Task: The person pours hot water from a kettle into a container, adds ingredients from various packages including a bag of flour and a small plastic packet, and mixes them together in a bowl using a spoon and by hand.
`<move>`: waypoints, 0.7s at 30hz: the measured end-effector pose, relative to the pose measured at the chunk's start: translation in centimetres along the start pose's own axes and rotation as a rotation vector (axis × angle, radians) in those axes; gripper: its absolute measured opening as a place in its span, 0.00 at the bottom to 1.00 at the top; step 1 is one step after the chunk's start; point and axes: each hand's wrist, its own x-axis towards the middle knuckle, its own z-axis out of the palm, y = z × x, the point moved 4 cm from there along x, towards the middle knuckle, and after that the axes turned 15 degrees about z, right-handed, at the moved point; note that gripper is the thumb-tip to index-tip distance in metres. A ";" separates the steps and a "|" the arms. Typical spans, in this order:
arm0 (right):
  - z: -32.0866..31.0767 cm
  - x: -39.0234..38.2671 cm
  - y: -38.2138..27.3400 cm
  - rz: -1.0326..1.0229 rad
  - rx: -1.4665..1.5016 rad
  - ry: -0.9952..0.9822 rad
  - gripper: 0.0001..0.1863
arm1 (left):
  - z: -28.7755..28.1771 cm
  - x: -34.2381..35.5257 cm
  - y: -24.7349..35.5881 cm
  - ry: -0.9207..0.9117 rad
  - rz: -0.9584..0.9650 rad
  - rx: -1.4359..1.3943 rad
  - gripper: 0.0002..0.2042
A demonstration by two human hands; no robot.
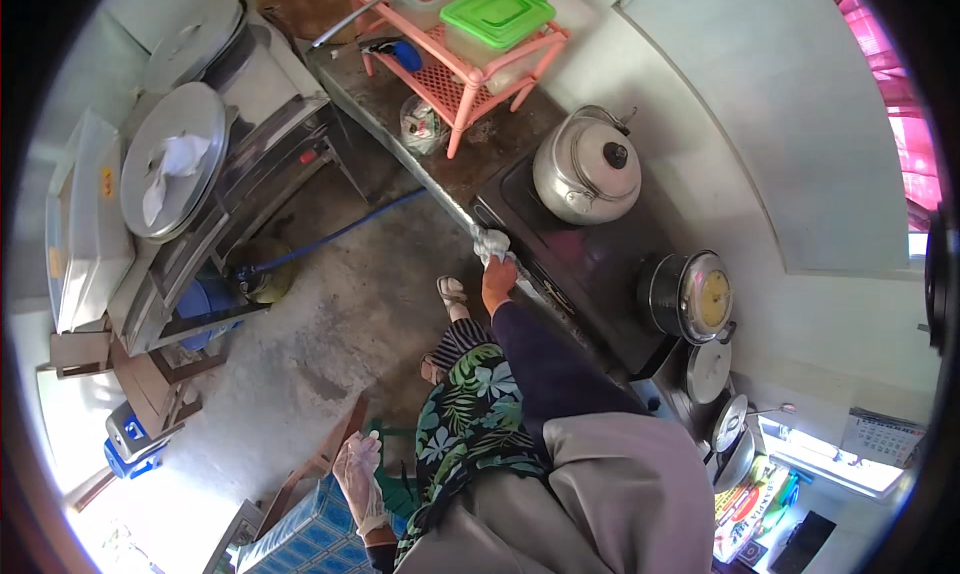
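Observation:
My right hand (498, 282) is closed on a crumpled white cloth (490, 244) at the front edge of the black stove (580, 274). Its arm, in a dark sleeve, reaches forward from my body. Down at my left side hangs my left hand (358, 482), wearing a thin clear plastic glove. Its fingers look loosely bent and apart, and nothing shows in them. On the stove stand a big silver kettle (588, 169) with a black knob and, nearer, a dark pot (690, 296) with a lid.
A pink plastic rack (470, 74) carries a green-lidded container (497, 16) on the counter's far part. Pot lids (708, 372) lie right of the stove. At left, a metal bench (215, 239) bears a round lidded pot (175, 159). A blue hose (340, 236) crosses the concrete floor.

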 end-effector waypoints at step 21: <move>-4.5 2.1 -1.0 0.422 0.309 -0.695 0.09 | 21.2 10.1 11.1 -0.183 0.027 0.144 0.20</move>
